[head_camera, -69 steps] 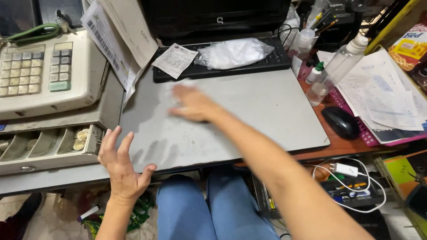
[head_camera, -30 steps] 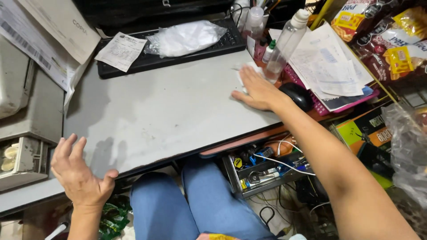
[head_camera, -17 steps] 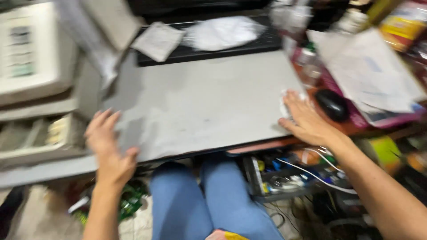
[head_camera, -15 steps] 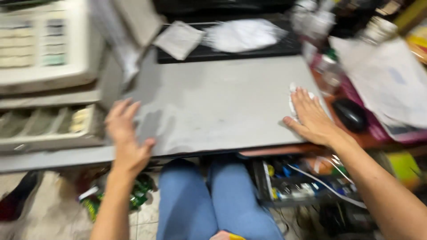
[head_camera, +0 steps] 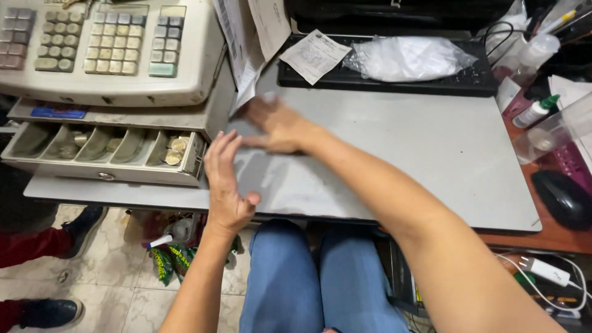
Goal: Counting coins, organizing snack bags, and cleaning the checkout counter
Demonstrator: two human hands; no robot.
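- Right hand, blurred, lies flat with fingers spread on the smooth grey board at frame centre; grasps nothing.
- Left hand open, palm at the board's near-left edge.
- Beige cash register, upper left; open coin drawer below it.

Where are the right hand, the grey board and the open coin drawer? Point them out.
right hand [head_camera: 274, 123], head view, back of the hand
grey board [head_camera: 425, 154], head view, bare middle
coin drawer [head_camera: 105, 176], head view, front wall
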